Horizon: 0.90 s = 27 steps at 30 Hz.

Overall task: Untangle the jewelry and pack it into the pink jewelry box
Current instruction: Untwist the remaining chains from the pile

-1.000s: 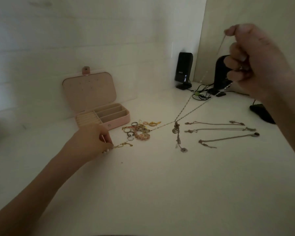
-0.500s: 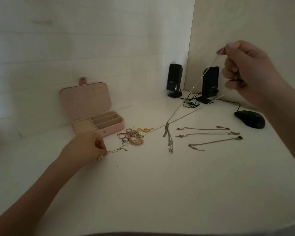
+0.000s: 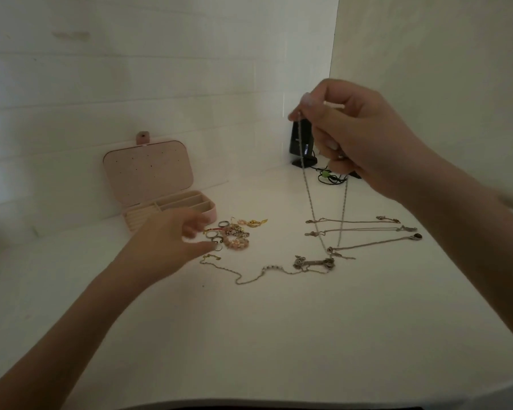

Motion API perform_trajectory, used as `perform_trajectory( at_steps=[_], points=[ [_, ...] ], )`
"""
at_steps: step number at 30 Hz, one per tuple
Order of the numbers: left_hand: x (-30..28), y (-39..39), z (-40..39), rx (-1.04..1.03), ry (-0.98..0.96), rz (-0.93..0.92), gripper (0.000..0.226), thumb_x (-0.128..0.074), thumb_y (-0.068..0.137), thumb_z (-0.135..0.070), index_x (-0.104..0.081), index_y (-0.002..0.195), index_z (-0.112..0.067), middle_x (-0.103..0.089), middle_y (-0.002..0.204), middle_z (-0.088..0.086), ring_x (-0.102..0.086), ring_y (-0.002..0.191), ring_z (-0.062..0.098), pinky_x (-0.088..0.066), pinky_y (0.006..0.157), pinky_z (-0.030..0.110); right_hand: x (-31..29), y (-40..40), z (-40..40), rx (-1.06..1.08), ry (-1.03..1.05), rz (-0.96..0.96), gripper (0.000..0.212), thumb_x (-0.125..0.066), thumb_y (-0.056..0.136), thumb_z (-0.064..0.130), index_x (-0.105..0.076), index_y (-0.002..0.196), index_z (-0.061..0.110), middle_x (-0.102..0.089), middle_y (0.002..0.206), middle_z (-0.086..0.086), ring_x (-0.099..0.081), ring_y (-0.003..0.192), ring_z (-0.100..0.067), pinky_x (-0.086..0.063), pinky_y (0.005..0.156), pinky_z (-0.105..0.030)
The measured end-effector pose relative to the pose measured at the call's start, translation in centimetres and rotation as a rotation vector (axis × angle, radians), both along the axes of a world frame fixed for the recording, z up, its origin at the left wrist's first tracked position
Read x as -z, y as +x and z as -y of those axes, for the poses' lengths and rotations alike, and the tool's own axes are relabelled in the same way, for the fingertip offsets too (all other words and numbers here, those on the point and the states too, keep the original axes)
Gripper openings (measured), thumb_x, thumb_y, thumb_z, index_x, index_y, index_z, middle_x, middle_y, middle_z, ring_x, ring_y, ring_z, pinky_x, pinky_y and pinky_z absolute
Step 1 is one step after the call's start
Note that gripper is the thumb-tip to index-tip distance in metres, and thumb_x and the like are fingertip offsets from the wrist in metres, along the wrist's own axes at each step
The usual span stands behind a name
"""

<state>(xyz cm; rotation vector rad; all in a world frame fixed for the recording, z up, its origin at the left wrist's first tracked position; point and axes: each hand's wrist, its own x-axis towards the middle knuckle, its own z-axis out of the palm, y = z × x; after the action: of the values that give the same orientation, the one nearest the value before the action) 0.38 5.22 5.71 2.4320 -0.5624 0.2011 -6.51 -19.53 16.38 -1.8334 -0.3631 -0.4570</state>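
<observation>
Fingertips [image 3: 301,109] of the right hand [image 3: 356,140] pinch a silver chain [image 3: 308,196] whose tangled pendants [image 3: 314,263] rest on the desk [image 3: 279,335]; left hand [image 3: 166,247] hovers, fingers loosely apart. Lifting slowly should free the knot. Pink jewelry box [image 3: 160,187] stands open behind.

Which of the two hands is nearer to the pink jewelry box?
Left. The left hand hovers just in front of the pink jewelry box; the right hand is raised far to its right, holding a chain.

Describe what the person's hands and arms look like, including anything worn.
Both forearms are bare as far as the frame shows: no sleeves, watch or bracelets. The left hand shows no rings. The right hand has pale, light-polished nails; rings cannot be made out.
</observation>
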Motion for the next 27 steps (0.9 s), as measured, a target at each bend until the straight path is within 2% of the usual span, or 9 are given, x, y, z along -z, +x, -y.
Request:
perform_trajectory(
  at_steps=[2, 4, 6, 9, 12, 16, 21, 24, 27],
  points=[
    [-1.6, -1.9, 2.2, 0.184, -0.161, -0.090, 0.057, -0.076, 0.067, -0.049, -0.056, 0.119, -0.038, -0.063, 0.107, -0.023, -0.059, 0.100, -0.010, -0.043, 0.088, 0.010, -0.2, -0.1, -0.9, -0.041, -0.012, 0.011, 0.022, -0.054, 0.097, 0.031, -0.062, 0.085, 0.016, -0.036, 0.051, 0.007, -0.026, 0.046, -0.010, -0.022, 0.041, -0.020],
    [-2.7, -3.4, 4.9, 0.334, -0.197, -0.214, 0.072, -0.068, 0.064, -0.058, -0.050, 0.131, -0.037, -0.061, 0.120, -0.022, -0.056, 0.109, -0.010, -0.044, 0.094, 0.014, -0.5, -0.1, -1.6, -0.075, -0.026, 0.027, 0.022, -0.054, 0.097, 0.032, -0.062, 0.088, 0.013, -0.036, 0.051, 0.007, -0.027, 0.046, -0.009, -0.023, 0.040, -0.021],
    [-2.9, -4.3, 7.3, 0.414, -0.239, -0.278, 0.064, -0.064, 0.071, -0.056, -0.052, 0.130, -0.035, -0.063, 0.122, -0.019, -0.058, 0.108, -0.009, -0.046, 0.094, 0.015, -0.8, 0.0, -2.2, -0.100, -0.042, 0.045, 0.022, -0.054, 0.097, 0.032, -0.063, 0.091, 0.012, -0.037, 0.052, 0.006, -0.027, 0.045, -0.009, -0.023, 0.041, -0.021],
    [-3.1, -4.5, 9.2, 0.440, -0.372, -0.286, 0.022, -0.055, 0.093, -0.033, -0.066, 0.111, -0.027, -0.073, 0.105, -0.009, -0.066, 0.098, -0.001, -0.052, 0.090, 0.024, -0.9, 0.5, -2.3, -0.093, -0.065, 0.062, 0.021, -0.056, 0.097, 0.030, -0.065, 0.090, 0.012, -0.040, 0.052, 0.005, -0.030, 0.044, -0.008, -0.026, 0.041, -0.019],
    [-3.5, -4.3, 9.1, 0.425, -0.427, -0.390, 0.027, -0.044, 0.100, -0.021, -0.070, 0.099, -0.011, -0.075, 0.095, 0.002, -0.071, 0.092, 0.010, -0.060, 0.077, 0.036, -0.7, 1.4, -1.3, -0.029, -0.097, 0.084, 0.020, -0.058, 0.096, 0.026, -0.068, 0.088, 0.011, -0.046, 0.055, 0.001, -0.037, 0.045, -0.009, -0.034, 0.042, -0.019],
    [-4.3, -4.6, 8.4, 0.474, -0.507, -0.591, 0.031, -0.040, 0.101, -0.023, -0.063, 0.090, -0.006, -0.075, 0.091, 0.010, -0.073, 0.084, 0.023, -0.061, 0.064, 0.033, 1.1, 2.7, 0.6, 0.006, -0.117, 0.011, 0.017, -0.058, 0.096, 0.024, -0.069, 0.089, 0.013, -0.055, 0.062, 0.000, -0.049, 0.050, -0.007, -0.048, 0.053, -0.018],
    [-4.8, -4.3, 7.9, 0.591, -0.551, -0.723, 0.035, -0.039, 0.092, -0.035, -0.063, 0.110, -0.015, -0.073, 0.104, 0.007, -0.073, 0.081, 0.024, -0.057, 0.056, 0.026, 4.2, 4.1, 0.8, -0.011, -0.122, -0.121, 0.015, -0.057, 0.094, 0.026, -0.069, 0.093, 0.017, -0.064, 0.076, 0.000, -0.059, 0.065, -0.012, -0.055, 0.065, -0.019],
    [-4.8, -3.7, 7.6, 0.584, -0.665, -0.705, 0.037, -0.043, 0.088, -0.034, -0.064, 0.113, -0.017, -0.071, 0.113, 0.001, -0.072, 0.080, 0.019, -0.056, 0.054, 0.022, 5.8, 4.3, 0.9, 0.137, -0.224, -0.137, 0.022, -0.054, 0.095, 0.035, -0.059, 0.114, 0.025, -0.062, 0.096, 0.010, -0.061, 0.075, -0.003, -0.052, 0.061, -0.013],
    [-4.8, -3.2, 6.9, 0.568, -0.703, -0.650, 0.038, -0.042, 0.090, -0.033, -0.064, 0.117, -0.016, -0.069, 0.117, -0.002, -0.072, 0.088, 0.021, -0.057, 0.057, 0.023, 8.1, 2.6, 1.3, 0.268, -0.269, -0.217, 0.026, -0.046, 0.093, 0.046, -0.050, 0.107, 0.025, -0.059, 0.098, 0.010, -0.063, 0.079, -0.004, -0.056, 0.072, -0.025]
  ],
)
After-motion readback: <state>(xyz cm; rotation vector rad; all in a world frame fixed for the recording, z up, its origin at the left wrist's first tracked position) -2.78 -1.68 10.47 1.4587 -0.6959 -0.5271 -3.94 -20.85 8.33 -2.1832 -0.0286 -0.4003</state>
